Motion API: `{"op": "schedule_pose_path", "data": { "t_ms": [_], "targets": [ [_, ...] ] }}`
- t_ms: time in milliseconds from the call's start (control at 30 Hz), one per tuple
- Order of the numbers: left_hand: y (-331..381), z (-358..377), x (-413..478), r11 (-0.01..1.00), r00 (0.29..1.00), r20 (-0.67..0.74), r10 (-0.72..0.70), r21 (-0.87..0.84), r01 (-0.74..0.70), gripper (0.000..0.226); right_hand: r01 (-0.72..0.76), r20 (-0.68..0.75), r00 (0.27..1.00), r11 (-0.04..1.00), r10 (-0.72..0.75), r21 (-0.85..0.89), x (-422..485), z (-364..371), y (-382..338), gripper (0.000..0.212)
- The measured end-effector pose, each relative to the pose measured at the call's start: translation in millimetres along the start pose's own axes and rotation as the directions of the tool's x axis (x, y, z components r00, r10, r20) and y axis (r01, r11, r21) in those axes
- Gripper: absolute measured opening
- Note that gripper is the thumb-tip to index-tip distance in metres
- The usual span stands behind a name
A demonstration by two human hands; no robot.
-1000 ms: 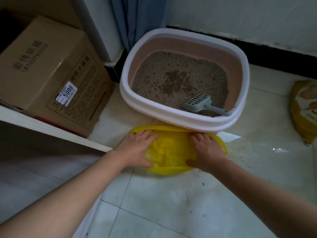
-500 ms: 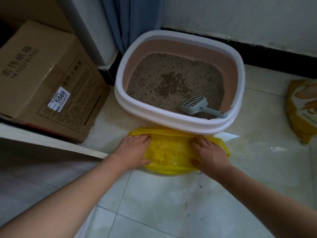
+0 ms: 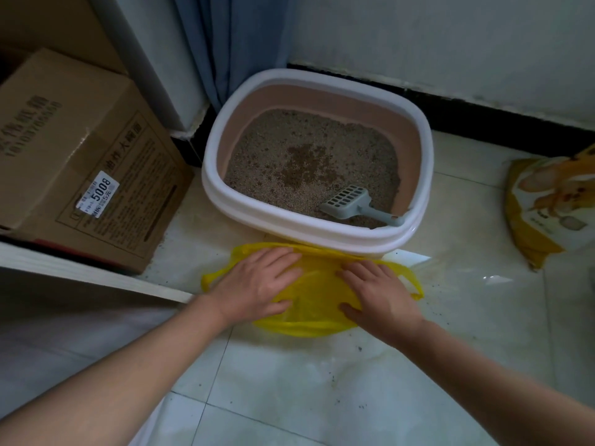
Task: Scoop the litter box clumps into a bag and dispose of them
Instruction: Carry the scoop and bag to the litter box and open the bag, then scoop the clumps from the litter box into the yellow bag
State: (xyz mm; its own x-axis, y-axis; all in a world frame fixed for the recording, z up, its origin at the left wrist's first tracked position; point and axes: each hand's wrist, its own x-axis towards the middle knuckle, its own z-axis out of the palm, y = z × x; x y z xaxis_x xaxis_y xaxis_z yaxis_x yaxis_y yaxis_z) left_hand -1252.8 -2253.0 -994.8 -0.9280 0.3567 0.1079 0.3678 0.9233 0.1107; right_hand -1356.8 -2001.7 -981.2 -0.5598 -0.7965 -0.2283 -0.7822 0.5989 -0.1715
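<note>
On floor by litter box (image 3: 317, 239) | left hand (image 3: 257, 286), right hand (image 3: 378, 292) flat, fingers straight, pressing yellow bag (image 3: 317, 304)

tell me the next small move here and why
Probably lift the right hand off the bag and grip the scoop: the bag already lies spread in front of the litter box under that hand and the left hand, while the scoop rests untouched in the litter beside a dark clump.

A white-rimmed litter box (image 3: 317, 235) with tan inner walls sits on the floor (image 3: 289, 381), filled with grey-brown litter (image 3: 267, 162). A darker clump patch (image 3: 309, 165) lies mid-box. A grey slotted scoop (image 3: 349, 201) rests in the near-right corner. A yellow plastic bag (image 3: 317, 304) lies flattened against the box's near side.
</note>
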Motion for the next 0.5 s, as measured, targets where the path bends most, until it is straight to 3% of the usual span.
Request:
{"op": "schedule_pose_path", "data": {
  "t_ms": [167,267,400,500],
  "targets": [
    [1.1,-8.2,-4.0,0.994,0.985,0.171,-0.02,0.11,0.001,0.09,0.02,-0.075,0.997,1.0,-0.018,0.019,-6.3,-5.4,4.4,0.066],
    [-6.8,-4.6,-2.5,0.99,0.979,0.205,-0.02,0.138,-0.008,0.091,0.009,-0.104,0.995,0.999,-0.004,0.043,-9.4,-2.0,10.3,0.065],
    [3.0,3.6,8.7,0.995,0.996,0.017,-0.085,0.063,0.083,0.073,0.023,-0.223,0.975,0.99,0.008,0.14,-10.1,-3.6,16.2,0.048],
    [12.7,1.8,14.9,0.98,0.97,-0.141,-0.198,-0.013,0.198,0.057,0.052,-0.279,0.96,0.99,-0.014,0.129,-6.3,-12.2,16.4,0.044]
  ]
}}
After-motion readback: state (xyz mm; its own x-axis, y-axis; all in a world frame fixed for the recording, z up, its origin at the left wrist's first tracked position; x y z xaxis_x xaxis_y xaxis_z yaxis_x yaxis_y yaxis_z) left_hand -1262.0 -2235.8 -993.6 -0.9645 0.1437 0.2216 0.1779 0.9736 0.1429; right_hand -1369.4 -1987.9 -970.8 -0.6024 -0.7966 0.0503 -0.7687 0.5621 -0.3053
